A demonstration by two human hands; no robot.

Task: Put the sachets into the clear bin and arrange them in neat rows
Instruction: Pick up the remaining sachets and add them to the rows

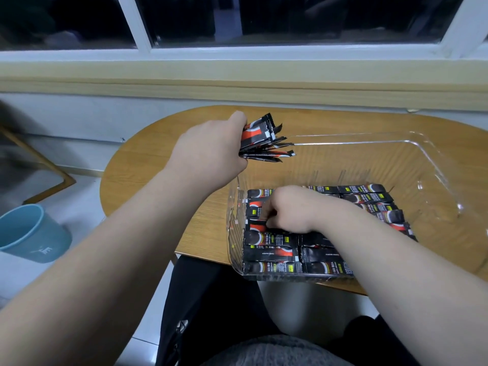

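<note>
Filling the bin (433, 165) on the counter (158, 159).
Gripping a bundle (264, 138) in the left hand (208, 151) over the bin's rim; seemingly pinching one sachet (254, 226) among the rows (272, 252) (right hand (290, 210), fingers curled).

- table (148, 165): rounded end, light wood grain top, set against the far wall; its near edge runs across the middle of the view.
- window (317, 17): dark panes along the far side, white frame bars (137, 25) dividing them.
- ledge (237, 80): pale wood strip running left to right beneath the window.
- wall (79, 114): pale grey, below the ledge.
- bucket (34, 233): blue-green, small white mark on its side, standing on the floor (84, 207) at the left, apart from the table.
- wood-framed panel (47, 175): far left, tilted, blurred.
- dark trousers (206, 313): near, below the table edge.
- grey garment (277, 350): nearest, bottom centre.
</note>
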